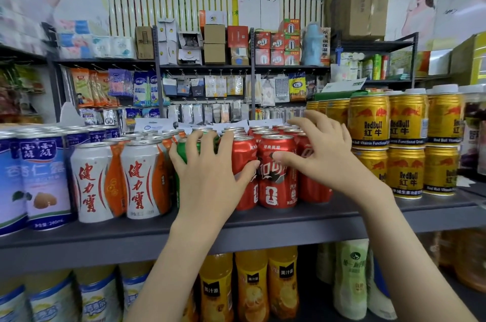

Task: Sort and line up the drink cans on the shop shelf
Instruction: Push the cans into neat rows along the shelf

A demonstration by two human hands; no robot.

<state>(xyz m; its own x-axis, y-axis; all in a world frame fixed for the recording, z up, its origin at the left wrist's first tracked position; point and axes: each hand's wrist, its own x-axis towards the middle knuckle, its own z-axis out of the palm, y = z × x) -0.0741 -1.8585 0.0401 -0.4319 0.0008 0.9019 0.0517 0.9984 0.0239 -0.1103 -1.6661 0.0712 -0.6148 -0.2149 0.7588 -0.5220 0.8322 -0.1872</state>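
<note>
The shelf (105, 240) is grey, with red cans (277, 171) and gold cans (406, 121).

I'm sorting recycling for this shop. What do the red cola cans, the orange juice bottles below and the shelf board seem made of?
Red cola cans: metal, probably aluminium, glossy print, bare silvery rims. Orange juice bottles: likely clear plastic, juice showing through. Shelf board: matt grey, perhaps painted metal; cannot tell surely.
</note>
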